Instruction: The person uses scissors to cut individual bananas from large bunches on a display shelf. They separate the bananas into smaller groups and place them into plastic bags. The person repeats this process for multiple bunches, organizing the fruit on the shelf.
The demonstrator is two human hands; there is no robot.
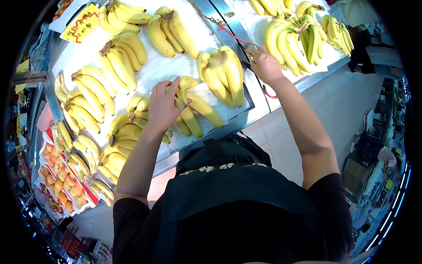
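Observation:
My left hand (164, 105) is at the stem end of a bunch of bananas (194, 115) near the display's front edge; its fingertips reach over the bunch, and whether they grip is hard to tell. My right hand (266, 64) is above the dark gap between two display sections, with its fingers curled near a dark handle-like thing (246, 65) and a red string (234, 37); the fingers hide what they may hold. Between my hands lies another bunch of bananas (226, 79). Just right of my right hand is a greener bunch (291, 41).
More banana bunches (120, 59) cover the white display. A yellow handwritten sign (80, 24) stands at its upper left. Packed peach-like fruit (62, 180) and wrapped bananas (87, 150) lie at left. The metal display edge (197, 140) runs before my apron (230, 184).

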